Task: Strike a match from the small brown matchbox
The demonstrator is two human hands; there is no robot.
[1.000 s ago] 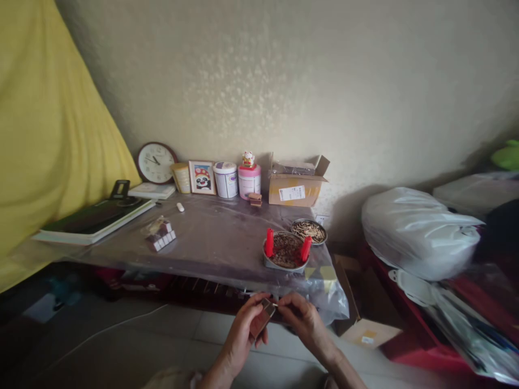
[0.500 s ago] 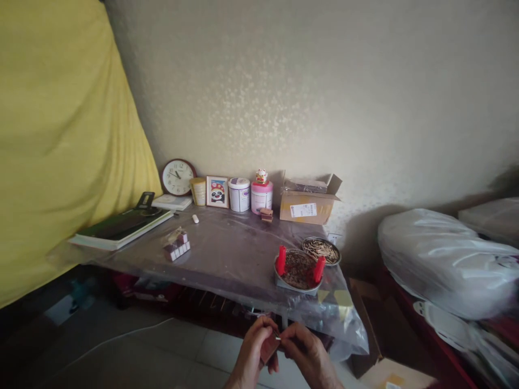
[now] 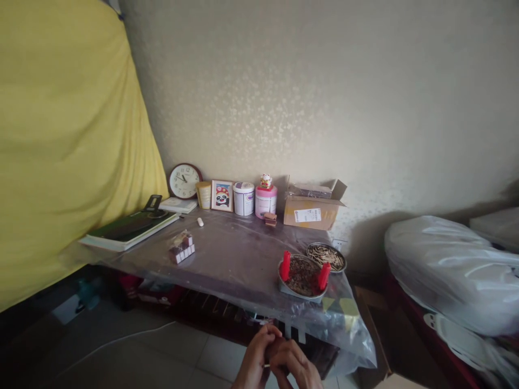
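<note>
My left hand (image 3: pixel 254 357) is closed around a small brownish-red matchbox (image 3: pixel 274 347) just in front of the table edge. My right hand (image 3: pixel 295 363) presses close against it, fingers pinched on a thin pale matchstick (image 3: pixel 266 366) whose end shows below the box. Its fingers hide most of the stick and part of the matchbox. Beyond both hands, two red candles (image 3: pixel 286 266) stand in an oval dish of brown grains (image 3: pixel 302 275). Behind that is a round tin holding many matchsticks (image 3: pixel 326 257). No flame shows.
On the plastic-covered table (image 3: pixel 231 254) lie a stack of matchboxes (image 3: pixel 182 248), a thick book (image 3: pixel 130 231) and a white capsule-shaped object (image 3: pixel 200 222). A clock (image 3: pixel 185 181), canisters (image 3: pixel 244 200) and an opened carton (image 3: pixel 312 212) line the wall. Plastic bags (image 3: pixel 446 270) are at right.
My right hand has come down and left across the matchbox, bringing the matchstick to its lower side. The view has shifted a little, so the table sits slightly lower and farther right.
</note>
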